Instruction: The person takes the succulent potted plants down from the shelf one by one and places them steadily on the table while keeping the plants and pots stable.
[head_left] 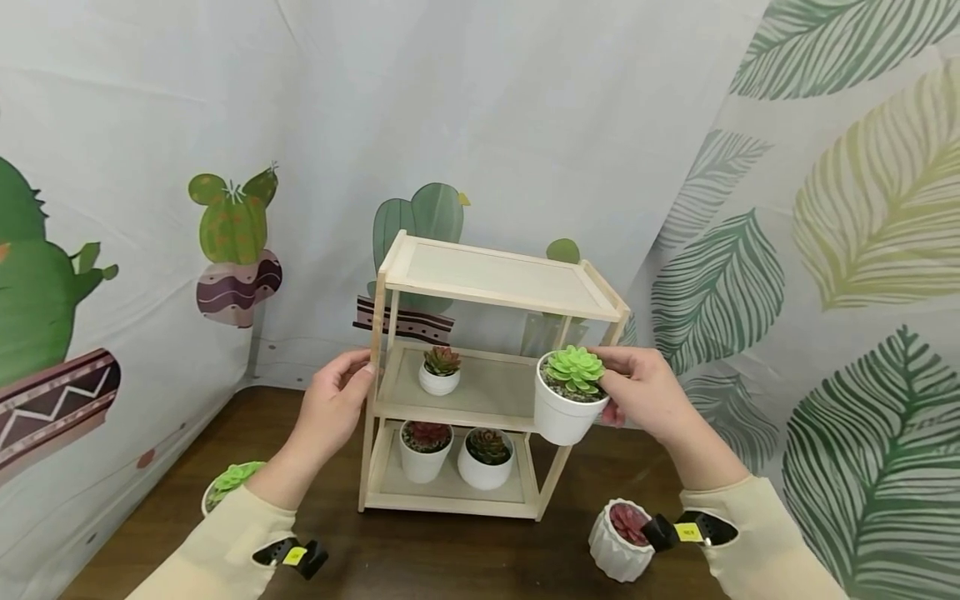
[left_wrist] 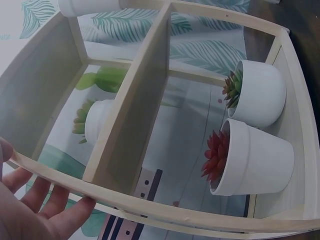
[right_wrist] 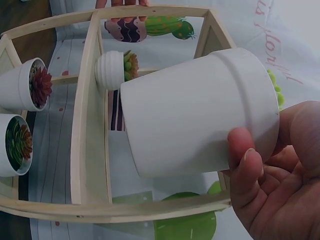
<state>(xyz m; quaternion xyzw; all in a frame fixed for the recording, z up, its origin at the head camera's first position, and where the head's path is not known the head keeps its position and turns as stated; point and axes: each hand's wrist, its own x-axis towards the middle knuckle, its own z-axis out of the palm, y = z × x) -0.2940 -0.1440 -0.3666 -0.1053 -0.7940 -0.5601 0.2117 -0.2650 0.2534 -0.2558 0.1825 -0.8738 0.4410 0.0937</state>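
Note:
My right hand (head_left: 647, 387) grips the rim of a white pot (head_left: 566, 417) with a bright green succulent (head_left: 575, 368). The pot is raised in front of the right end of a light wooden shelf rack (head_left: 512, 287), level with the middle tier. In the right wrist view, fingertips (right_wrist: 241, 142) press on the pot's side. My left hand (head_left: 333, 400) holds the rack's left upright, fingers (left_wrist: 75, 212) curled around the wood. On the middle tier sits a small ribbed white pot (head_left: 439, 382) with a reddish-green succulent. Two white pots, one (head_left: 426, 467) red-planted and one (head_left: 485, 475) brownish-green, share the bottom tier.
On the brown table (head_left: 315, 533), a fluted white pot (head_left: 618, 550) with a red succulent stands right of the rack. Another green succulent (head_left: 234, 480) is partly hidden behind the left forearm. A printed cloth backdrop (head_left: 525, 108) hangs close behind.

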